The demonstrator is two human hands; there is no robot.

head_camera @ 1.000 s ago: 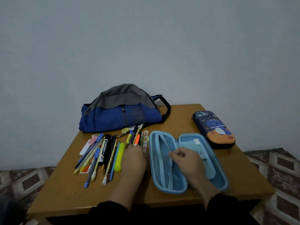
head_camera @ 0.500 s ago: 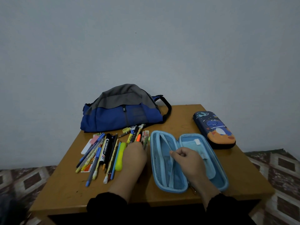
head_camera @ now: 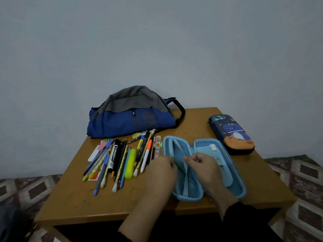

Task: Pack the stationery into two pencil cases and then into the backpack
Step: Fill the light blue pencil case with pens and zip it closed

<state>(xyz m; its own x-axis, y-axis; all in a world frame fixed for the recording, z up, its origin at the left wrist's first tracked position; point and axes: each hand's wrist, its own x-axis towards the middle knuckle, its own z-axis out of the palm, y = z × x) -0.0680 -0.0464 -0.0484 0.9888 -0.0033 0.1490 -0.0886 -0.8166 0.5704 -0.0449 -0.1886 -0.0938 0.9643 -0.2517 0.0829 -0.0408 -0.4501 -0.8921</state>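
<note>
A light-blue pencil case (head_camera: pixel 243 189) lies open flat at the table's front middle. My right hand (head_camera: pixel 204 166) pinches the top edge of its inner divider flap (head_camera: pixel 185 179) and holds it up. My left hand (head_camera: pixel 161 173) is at the case's left rim, its fingers curled round a thin green item (head_camera: pixel 173 158) whose tip shows over the left compartment. A pile of pens, markers and pencils (head_camera: pixel 120 158) lies to the left of the case. A zipped dark-blue dinosaur pencil case (head_camera: pixel 232 133) sits at the right. The blue and grey backpack (head_camera: pixel 132 119) lies at the back.
The wooden table (head_camera: pixel 104 203) stands against a plain wall. An eraser and small cards lie at the pile's left end (head_camera: pixel 100 147). Patterned floor tiles show on both sides of the table.
My left hand has left the pile of pens and moved right to the open case's left rim, now with a thin green item in its fingers. My right hand stays on the divider flap.
</note>
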